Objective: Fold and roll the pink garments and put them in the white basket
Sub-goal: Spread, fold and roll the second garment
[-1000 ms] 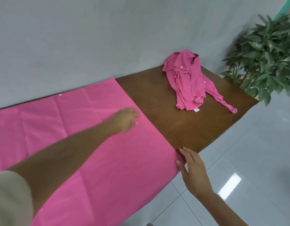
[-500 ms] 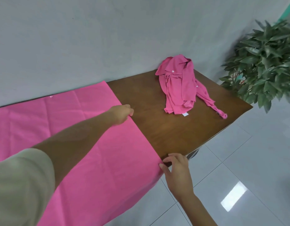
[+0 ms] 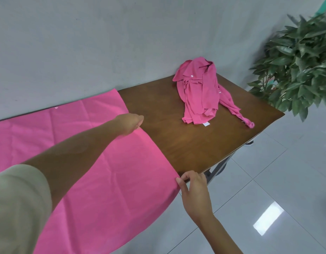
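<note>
- pink cloth (image 3: 122,189): spread flat on the table (image 3: 186,147), covering 7 to 10 o'clock, ready for a first fold.
- left hand (image 3: 130,123): fingers curled on the cloth's far right edge at 12 o'clock, apparently pinching it.
- right hand (image 3: 193,187): pinches the near right corner at 5 o'clock; paired grips would lift that edge evenly.
- crumpled pink shirt (image 3: 198,96): 1 o'clock, set apart, awaiting folding.
- white basket: not in view.
</note>
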